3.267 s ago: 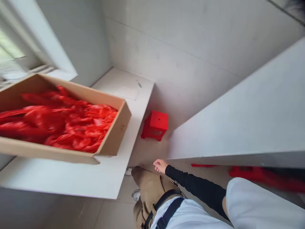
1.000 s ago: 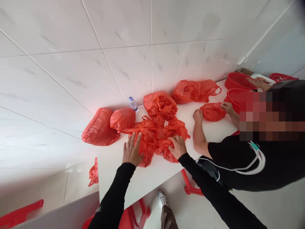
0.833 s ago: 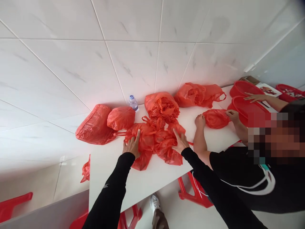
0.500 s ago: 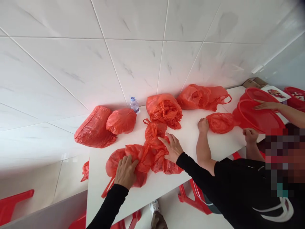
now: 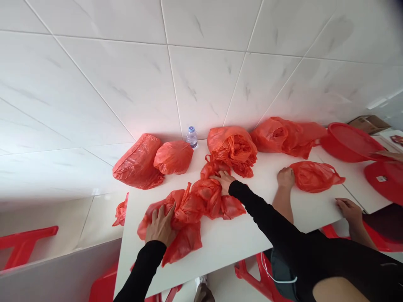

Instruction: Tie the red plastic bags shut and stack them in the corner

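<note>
My left hand [image 5: 161,226] lies flat, fingers spread and released, on a crumpled heap of thin red plastic bags [image 5: 189,207] in the middle of the white table [image 5: 220,243], near its front edge. My right hand [image 5: 224,181] rests on the far end of the same heap, fingers curled loosely into the film; I cannot tell if they pinch it. I judge the bags very light, limp and slippery, apt to slide on the smooth top and drag their neighbours along, so I would take one by a bunched fold or a handle loop rather than press on it. Stuffed red bags [image 5: 138,161] and a small clear water bottle [image 5: 192,136] stand against the tiled wall. A co-worker's fist [image 5: 285,178] touches another red bag [image 5: 315,176] on my right.
</note>
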{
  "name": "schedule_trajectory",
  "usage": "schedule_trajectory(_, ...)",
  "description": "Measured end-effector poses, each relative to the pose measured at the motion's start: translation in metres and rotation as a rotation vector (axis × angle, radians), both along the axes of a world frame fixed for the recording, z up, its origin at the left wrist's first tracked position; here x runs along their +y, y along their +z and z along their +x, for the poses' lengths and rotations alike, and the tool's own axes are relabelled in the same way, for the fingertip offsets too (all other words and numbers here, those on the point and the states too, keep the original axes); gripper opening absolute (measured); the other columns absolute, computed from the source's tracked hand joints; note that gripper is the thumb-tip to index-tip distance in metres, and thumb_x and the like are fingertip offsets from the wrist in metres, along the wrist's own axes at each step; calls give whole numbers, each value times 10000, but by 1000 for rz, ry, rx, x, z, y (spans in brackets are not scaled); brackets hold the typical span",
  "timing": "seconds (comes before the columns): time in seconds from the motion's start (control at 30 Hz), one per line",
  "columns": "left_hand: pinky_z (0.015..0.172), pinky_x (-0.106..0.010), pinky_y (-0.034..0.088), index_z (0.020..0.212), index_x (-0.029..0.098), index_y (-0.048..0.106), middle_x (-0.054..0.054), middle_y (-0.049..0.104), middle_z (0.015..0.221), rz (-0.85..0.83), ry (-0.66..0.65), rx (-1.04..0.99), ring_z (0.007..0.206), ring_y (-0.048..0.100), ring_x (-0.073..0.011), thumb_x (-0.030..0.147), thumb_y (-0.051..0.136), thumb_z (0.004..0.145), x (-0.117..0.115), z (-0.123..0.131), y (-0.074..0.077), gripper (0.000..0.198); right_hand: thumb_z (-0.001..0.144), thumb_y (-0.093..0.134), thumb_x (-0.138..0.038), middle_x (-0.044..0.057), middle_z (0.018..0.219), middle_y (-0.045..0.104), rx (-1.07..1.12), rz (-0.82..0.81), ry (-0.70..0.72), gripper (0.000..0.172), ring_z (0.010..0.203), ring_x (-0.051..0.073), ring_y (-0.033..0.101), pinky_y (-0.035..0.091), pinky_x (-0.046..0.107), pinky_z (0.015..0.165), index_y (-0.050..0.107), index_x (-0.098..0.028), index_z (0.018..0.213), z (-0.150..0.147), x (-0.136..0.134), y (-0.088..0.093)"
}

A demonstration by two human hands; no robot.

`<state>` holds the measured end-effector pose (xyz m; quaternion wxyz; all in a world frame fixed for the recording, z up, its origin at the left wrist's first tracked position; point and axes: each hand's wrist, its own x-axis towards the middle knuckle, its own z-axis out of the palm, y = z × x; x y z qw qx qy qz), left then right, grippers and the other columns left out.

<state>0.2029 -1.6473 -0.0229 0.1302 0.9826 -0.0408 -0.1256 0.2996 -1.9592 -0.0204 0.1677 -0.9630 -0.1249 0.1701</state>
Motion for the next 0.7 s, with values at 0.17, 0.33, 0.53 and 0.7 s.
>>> schedule_trajectory(0.17,729,-328,480,1063,197,667,-84,595,987,-210,111,16,888,608,-234,86,526,733,4,-16,-10,377,854,596,-207,109,1121,650,-28,84,-92,326,1036,264,627,464,351,919,681,-173,1167,-28,15,-9)
schedule_trajectory(0.33,702,-243,478,780,200,626,-10,541,807,-490,278,-100,739,585,-151,202,526,804,3,-46,0,102,827,583,-232,85,1040,701,-116,261,-208,185,939,232,668,513,314,846,695,-202,971,-73,22,1)
schedule_trajectory(0.53,669,-250,490,799,187,644,3,567,766,-670,432,-212,701,570,-152,323,601,806,18,-76,18,142,765,595,-314,46,814,727,-174,439,-381,148,752,220,688,536,287,676,636,-189,832,-108,28,15)
schedule_trajectory(0.7,692,-273,499,835,179,659,-11,637,822,-741,519,-238,741,582,-167,418,679,766,46,-107,36,250,727,623,-372,43,787,730,-221,481,-479,179,757,237,683,532,304,685,616,-199,775,-122,30,30)
